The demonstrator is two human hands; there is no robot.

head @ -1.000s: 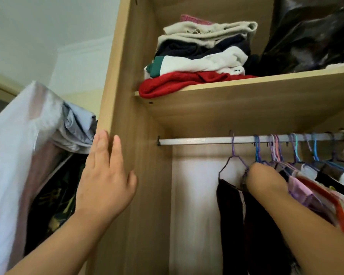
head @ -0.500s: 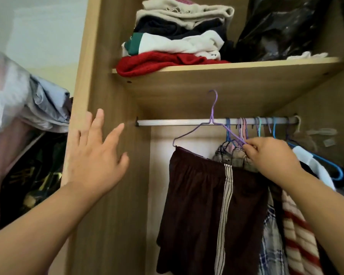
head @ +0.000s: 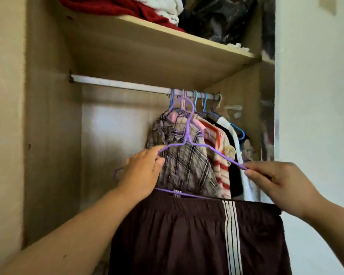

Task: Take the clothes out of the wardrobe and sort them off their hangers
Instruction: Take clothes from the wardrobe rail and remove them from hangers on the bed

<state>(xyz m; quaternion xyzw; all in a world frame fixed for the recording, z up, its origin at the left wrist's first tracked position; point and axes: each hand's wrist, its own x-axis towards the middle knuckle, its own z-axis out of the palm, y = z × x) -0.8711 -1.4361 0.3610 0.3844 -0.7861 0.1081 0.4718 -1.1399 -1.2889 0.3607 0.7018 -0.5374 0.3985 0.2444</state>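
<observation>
A pale white wall (head: 314,116) stood to the right of the cabinet's side panel. High on that wall, near the top edge of the view, sat a small beige patch (head: 327,3), too cut off to identify. On the upper shelf, a crumpled black plastic bag (head: 216,18) filled the right-hand end, its glossy surface creased and catching light.

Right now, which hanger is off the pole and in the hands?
The purple wire hanger carrying the dark brown shorts. The left hand and right hand hold its two shoulders, its hook free below the rail. The other hangers hang there.
</observation>
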